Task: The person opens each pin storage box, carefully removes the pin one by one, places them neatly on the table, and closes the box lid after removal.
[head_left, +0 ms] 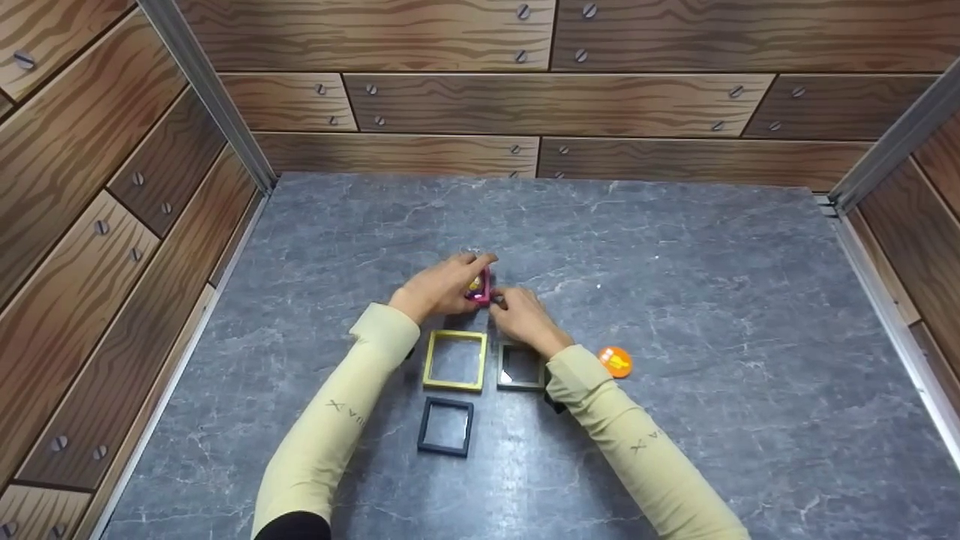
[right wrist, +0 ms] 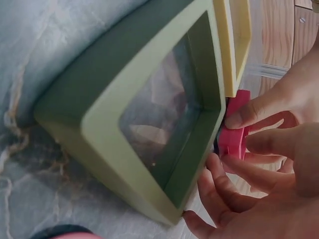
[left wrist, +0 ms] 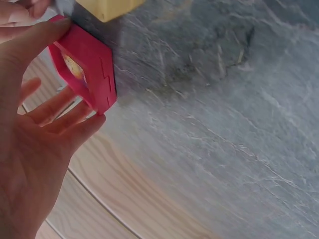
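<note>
My left hand (head_left: 439, 286) grips a small pinkish-red square frame (head_left: 486, 288) with its thumb on one side and fingertips on the opposite edge. In the left wrist view, the frame (left wrist: 97, 64) is tilted, and a yellow figure shows within it. At the frame's near right corner is my right hand (head_left: 523, 316), its fingers bent and its thumb and index finger pinching the edge. In the right wrist view, the left thumb and right fingertips meet around the red frame (right wrist: 235, 137). A green frame (right wrist: 149, 74) stands close beside the right hand.
A yellow frame (head_left: 455, 388) lies nearest below the left hand, with a dark blue frame (head_left: 444, 451) in front of it. An orange disc (head_left: 615, 361) with a yellow figure lies right of the right forearm. Wood-patterned walls (head_left: 450, 101) border the grey marbled table (head_left: 720, 315).
</note>
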Motion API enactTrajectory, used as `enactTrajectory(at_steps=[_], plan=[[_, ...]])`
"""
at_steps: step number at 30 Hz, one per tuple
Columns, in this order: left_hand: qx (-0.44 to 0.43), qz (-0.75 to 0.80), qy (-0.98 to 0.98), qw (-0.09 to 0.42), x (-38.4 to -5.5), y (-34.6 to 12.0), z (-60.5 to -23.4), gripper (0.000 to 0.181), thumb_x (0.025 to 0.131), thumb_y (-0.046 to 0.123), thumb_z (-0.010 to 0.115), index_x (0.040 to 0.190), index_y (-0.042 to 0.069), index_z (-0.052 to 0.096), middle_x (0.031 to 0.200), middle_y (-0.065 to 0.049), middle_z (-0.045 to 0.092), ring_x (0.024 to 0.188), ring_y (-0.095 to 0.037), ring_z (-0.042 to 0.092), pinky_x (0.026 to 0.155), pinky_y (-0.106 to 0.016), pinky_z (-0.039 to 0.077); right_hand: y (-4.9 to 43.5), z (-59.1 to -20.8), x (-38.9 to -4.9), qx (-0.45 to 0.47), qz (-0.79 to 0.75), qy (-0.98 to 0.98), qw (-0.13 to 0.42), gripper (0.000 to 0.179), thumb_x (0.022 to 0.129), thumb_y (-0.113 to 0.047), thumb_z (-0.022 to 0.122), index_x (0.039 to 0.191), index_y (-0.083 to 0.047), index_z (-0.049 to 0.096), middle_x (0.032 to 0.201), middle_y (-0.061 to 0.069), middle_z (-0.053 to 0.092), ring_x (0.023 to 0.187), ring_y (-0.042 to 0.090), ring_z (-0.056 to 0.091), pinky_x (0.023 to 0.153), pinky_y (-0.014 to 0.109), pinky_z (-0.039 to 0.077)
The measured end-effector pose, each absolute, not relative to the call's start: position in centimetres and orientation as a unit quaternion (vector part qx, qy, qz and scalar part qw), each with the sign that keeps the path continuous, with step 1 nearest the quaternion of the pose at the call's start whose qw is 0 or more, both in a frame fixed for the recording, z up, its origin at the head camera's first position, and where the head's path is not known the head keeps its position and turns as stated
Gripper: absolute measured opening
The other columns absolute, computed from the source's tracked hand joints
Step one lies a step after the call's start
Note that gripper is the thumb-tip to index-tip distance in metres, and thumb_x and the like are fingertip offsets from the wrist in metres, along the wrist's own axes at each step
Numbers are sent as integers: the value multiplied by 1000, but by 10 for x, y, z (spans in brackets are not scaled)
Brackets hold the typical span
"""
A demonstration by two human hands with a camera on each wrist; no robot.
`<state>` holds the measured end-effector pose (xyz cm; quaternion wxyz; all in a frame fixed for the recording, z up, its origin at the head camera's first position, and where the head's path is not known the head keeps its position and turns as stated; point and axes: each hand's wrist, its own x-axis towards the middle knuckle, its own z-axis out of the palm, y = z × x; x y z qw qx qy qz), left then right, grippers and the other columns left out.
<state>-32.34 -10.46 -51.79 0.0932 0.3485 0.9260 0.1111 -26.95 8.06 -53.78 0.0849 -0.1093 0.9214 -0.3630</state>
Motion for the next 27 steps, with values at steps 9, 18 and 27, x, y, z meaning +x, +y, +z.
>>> enactTrajectory(at_steps=[9,18,27], plan=[[364,107,922,77,-314,-103,-511,76,93,29,80,157,13,42,140,-18,60,129,-36,62,111,-51,57,88,-526,-268,-89,-378,910,142,45,101,-13,53,143,1,63,101,14,69,75,14,51,67,24,43],[393,140,908,51,-299,-101,-503,76,90,25,82,154,12,44,136,-18,61,124,-34,65,110,-49,58,99,-520,-267,-102,-397,907,100,32,106,-16,54,123,4,74,106,19,75,86,22,61,82,36,54],[391,187,899,55,-288,-104,-500,82,88,23,85,157,12,41,139,-18,60,126,-35,65,110,-50,58,107,-514,-262,-114,-407,900,102,31,106,-16,58,121,8,72,119,26,76,113,41,71,105,53,58]])
